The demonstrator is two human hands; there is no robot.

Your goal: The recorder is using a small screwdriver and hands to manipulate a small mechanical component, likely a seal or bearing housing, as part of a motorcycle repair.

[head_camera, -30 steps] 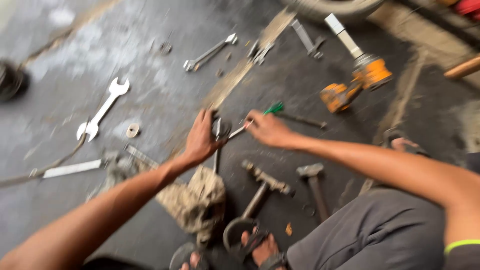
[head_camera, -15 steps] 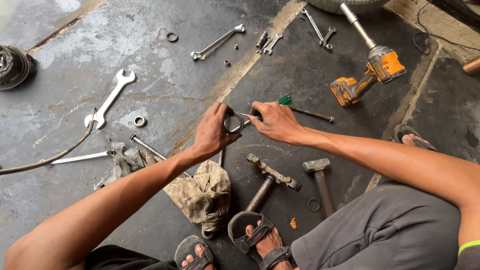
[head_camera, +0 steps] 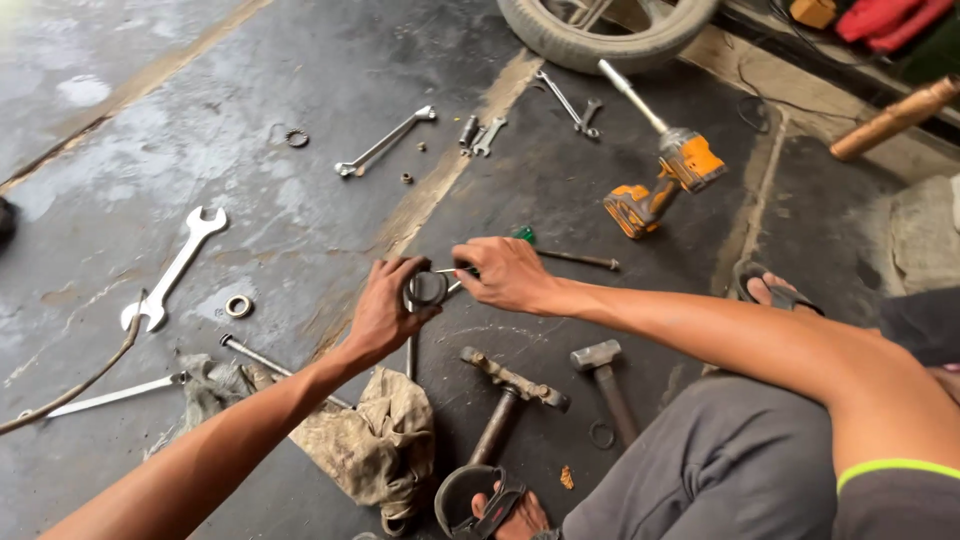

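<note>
You had your left hand [head_camera: 385, 310] gripping the round metal part [head_camera: 428, 288] upright, just above the dirty rag [head_camera: 370, 445], probably to steady it, while your right hand [head_camera: 508, 275] pinched a thin tool [head_camera: 455, 270] poking into it. The hammer [head_camera: 605, 380] lay right of the rag.

Left hand [head_camera: 385, 310] now grips round metal part [head_camera: 428, 288]; right hand [head_camera: 508, 274] moved closer.
</note>
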